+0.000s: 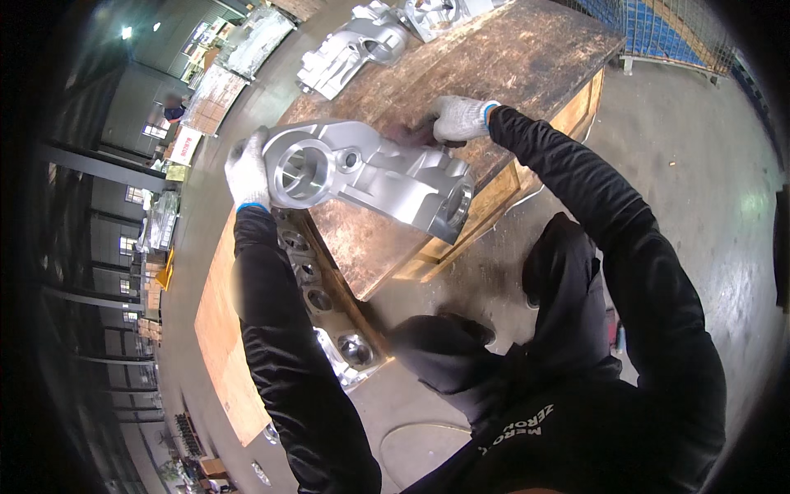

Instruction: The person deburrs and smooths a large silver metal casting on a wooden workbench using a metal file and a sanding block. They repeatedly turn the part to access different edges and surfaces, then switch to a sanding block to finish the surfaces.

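Observation:
A large silver metal casting [387, 177] with round bored openings lies in front of me, tilted across the wooden tabletop [527, 49]. Its near right end reaches past the table's edge; whether it rests on the wood or is lifted, I cannot tell. My left hand [246, 170], in a white knit glove, grips the casting's left end beside the big round bore. My right hand [462, 119], gloved too, is closed at the casting's far right side. Its fingertips are mostly hidden, and a dark, blurred patch shows beside them. What it holds I cannot make out.
More silver castings [354, 49] stand at the table's far end. Left of the table, a wooden crate holds several castings [355, 350], next to a plywood panel [226, 337]. A wire mesh cage [666, 37] is at the far right. Someone [174, 109] is in the distance.

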A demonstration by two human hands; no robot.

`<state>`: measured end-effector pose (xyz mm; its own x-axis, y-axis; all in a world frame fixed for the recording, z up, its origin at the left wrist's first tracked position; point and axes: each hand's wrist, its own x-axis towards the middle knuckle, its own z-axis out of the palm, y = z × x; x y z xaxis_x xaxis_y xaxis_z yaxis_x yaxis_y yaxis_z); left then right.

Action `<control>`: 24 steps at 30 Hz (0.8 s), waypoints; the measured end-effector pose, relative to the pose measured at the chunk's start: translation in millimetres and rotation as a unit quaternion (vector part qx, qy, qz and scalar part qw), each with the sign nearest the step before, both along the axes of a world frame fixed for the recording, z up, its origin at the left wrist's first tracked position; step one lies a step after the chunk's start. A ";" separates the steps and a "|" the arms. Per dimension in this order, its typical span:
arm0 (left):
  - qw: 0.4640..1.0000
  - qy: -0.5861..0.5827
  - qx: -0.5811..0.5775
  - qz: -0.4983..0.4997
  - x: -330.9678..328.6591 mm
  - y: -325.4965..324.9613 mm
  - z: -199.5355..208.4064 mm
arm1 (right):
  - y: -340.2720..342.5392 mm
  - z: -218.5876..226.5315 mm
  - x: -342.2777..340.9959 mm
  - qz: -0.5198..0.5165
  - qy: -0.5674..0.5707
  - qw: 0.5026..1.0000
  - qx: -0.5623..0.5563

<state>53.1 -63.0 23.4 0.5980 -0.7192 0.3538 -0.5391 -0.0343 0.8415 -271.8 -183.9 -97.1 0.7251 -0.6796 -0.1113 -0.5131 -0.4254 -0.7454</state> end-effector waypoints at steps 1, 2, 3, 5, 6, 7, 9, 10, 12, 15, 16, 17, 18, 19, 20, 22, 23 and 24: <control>1.000 0.011 -0.006 -0.010 1.9 -2.2 0.7 | 3.9 5.7 -2.1 0.003 0.018 1.000 0.006; 0.999 0.023 -0.012 -0.021 4.5 -4.5 2.2 | 3.4 -3.6 -1.4 -0.011 0.001 1.000 -0.002; 0.999 0.032 -0.003 -0.040 7.1 -4.0 2.4 | 2.9 -16.8 -0.6 -0.027 -0.015 0.999 -0.010; 0.996 0.037 -0.004 -0.076 11.0 -5.3 0.2 | 13.7 -32.6 -4.6 -0.026 -0.071 0.993 -0.090; 0.995 0.042 -0.005 -0.095 12.0 -7.5 -1.9 | 21.0 -42.0 -9.3 -0.034 -0.061 0.992 -0.102; 0.995 0.030 -0.002 -0.098 14.7 0.6 0.7 | 42.8 -39.0 -8.4 -0.036 -0.056 0.992 -0.111; 0.994 0.013 0.012 -0.106 35.4 9.4 6.4 | 88.6 -36.9 -5.2 -0.046 -0.067 0.989 -0.127; 0.995 0.017 0.018 -0.102 44.1 13.7 9.0 | 110.9 -39.0 -3.0 -0.053 -0.081 0.986 -0.134; 0.995 0.045 0.037 -0.087 42.4 9.5 6.2 | 142.2 -68.1 -7.0 -0.117 -0.194 0.958 -0.177; 0.993 0.024 0.038 -0.111 62.2 10.5 6.3 | 179.8 -94.8 -8.5 -0.154 -0.240 0.939 -0.191; 0.993 0.023 0.040 -0.110 62.0 8.0 6.5 | 185.0 -108.6 -14.3 -0.146 -0.243 0.937 -0.203; 0.993 0.021 0.041 -0.106 63.0 7.5 8.7 | 189.1 -125.4 -19.8 -0.136 -0.249 0.935 -0.214; 0.992 0.015 0.059 -0.111 68.4 4.9 6.4 | 190.9 -142.0 -28.6 -0.126 -0.251 0.933 -0.227; 0.991 -0.070 0.054 -0.102 68.4 0.7 5.1 | 186.9 -154.9 -40.5 -0.131 -0.303 0.915 -0.232; 0.982 -0.154 0.051 -0.093 55.6 -1.7 8.6 | 178.0 -158.1 -53.2 -0.122 -0.301 0.928 -0.182; 0.965 -0.243 0.096 -0.020 34.2 0.7 23.4 | 152.9 -143.7 -53.2 -0.173 -0.352 0.919 -0.051; 0.955 -0.271 0.119 0.003 26.1 0.4 28.9 | 138.0 -120.8 -48.1 -0.155 -0.318 0.932 -0.082; 0.943 -0.298 0.143 0.026 22.6 -1.0 29.3 | 122.6 -97.8 -38.1 -0.135 -0.283 0.943 -0.111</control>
